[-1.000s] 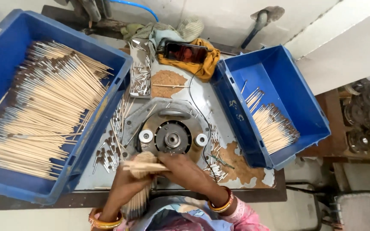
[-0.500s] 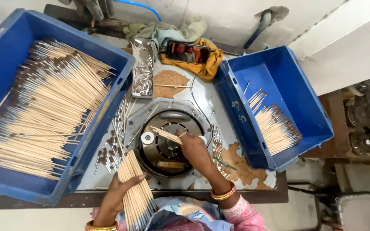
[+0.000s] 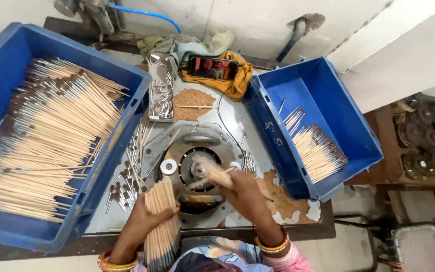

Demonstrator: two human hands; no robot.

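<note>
A person's left hand (image 3: 144, 221) grips a thick bundle of thin pale wooden sticks (image 3: 161, 221) at the near edge of a worn grey metal table (image 3: 288, 214), the bundle running from just beside the round grey machine plate (image 3: 197, 171) down past the table's near edge. The right hand (image 3: 242, 189), fingers closed around a single wooden stick (image 3: 212, 171), holds that stick blurred over the dark hub at the plate's centre, well apart from the bundle. Both wrists carry orange-and-gold bangles.

Open room is scarce. A large blue plastic crate (image 3: 6, 65) heaped with dark-tipped sticks fills the table's left side, its wall just beside the left hand. A smaller blue plastic crate (image 3: 328, 85) with a smaller pile of sticks overhangs the right edge, near the right hand. Between them only the plate and a narrow strip of bare table lie free, and loose short sticks and small metal ferrules (image 3: 124, 189) litter the strip to the plate's left.

Toward the far edge stand a narrow grey tray of metal pieces (image 3: 161, 95), a patch of brown sawdust (image 3: 193, 100) and a dark phone lying on a yellow cloth (image 3: 237, 83). A blue hose (image 3: 147, 12) runs along the pale wall behind. The table's paint is chipped at the near right corner.
</note>
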